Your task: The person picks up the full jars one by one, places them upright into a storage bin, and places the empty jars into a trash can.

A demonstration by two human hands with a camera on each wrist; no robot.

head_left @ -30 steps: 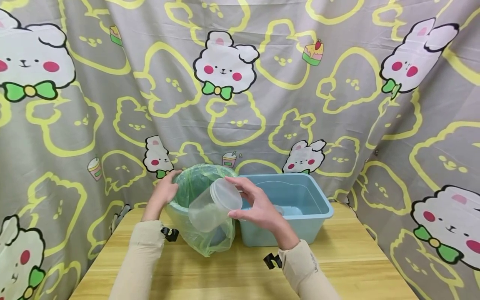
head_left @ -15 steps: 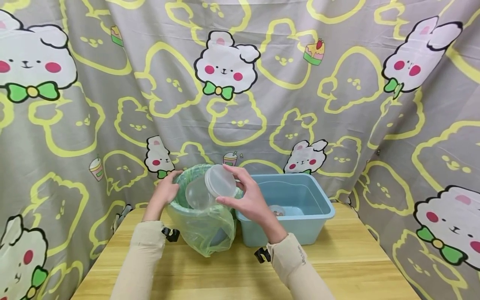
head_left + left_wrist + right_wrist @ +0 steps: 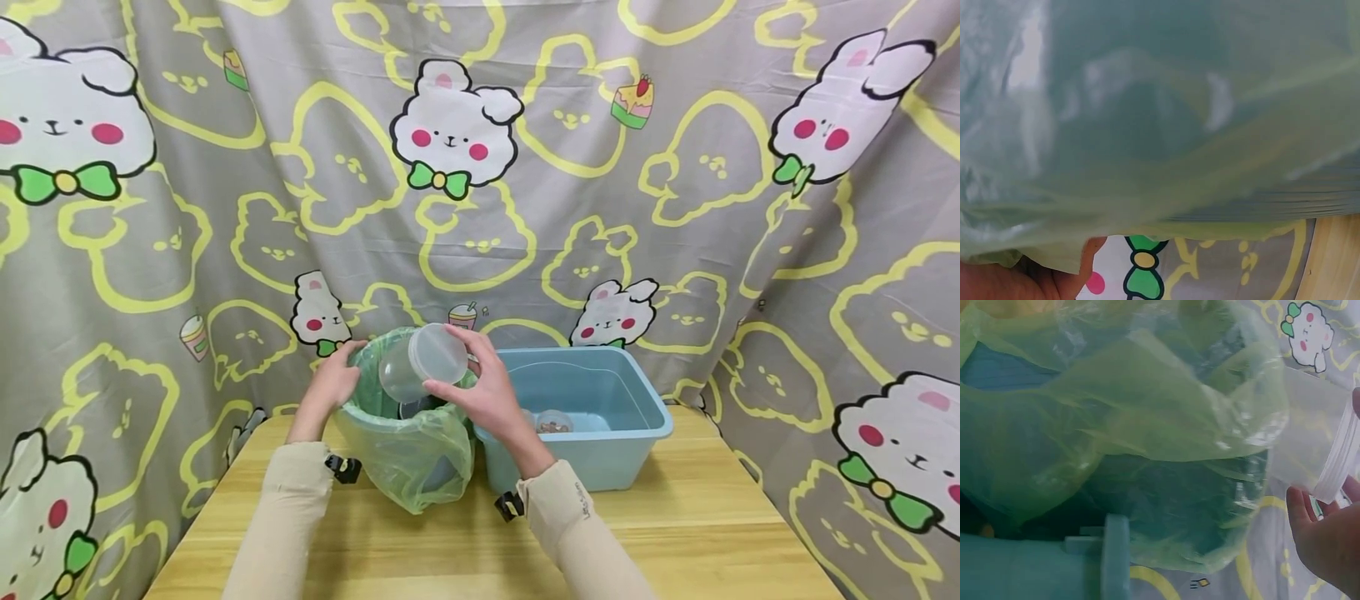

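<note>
My right hand (image 3: 483,387) grips a clear plastic jar (image 3: 397,371) by its white lid end. The jar lies tilted over the mouth of a small trash bin (image 3: 360,421) lined with a pale green plastic bag (image 3: 420,450). At the bin's left rim, my left hand (image 3: 333,387) holds the edge and the bag. The left wrist view shows the left fingers (image 3: 1079,275) beside the bag's edge. In the right wrist view the jar (image 3: 1310,431) stands partly behind the bag, with the right hand (image 3: 1329,537) at its lid. Something dark (image 3: 416,407) shows inside the bin.
A blue rectangular plastic tub (image 3: 600,458) stands right of the bin, close beside it. Inside lies a small clear container with brownish contents (image 3: 555,422). Both stand on a wooden table (image 3: 420,558), with a patterned curtain (image 3: 585,192) behind.
My right hand has carried the jar left and up, from in front of the bin to over its mouth. The left hand stays at the rim.
</note>
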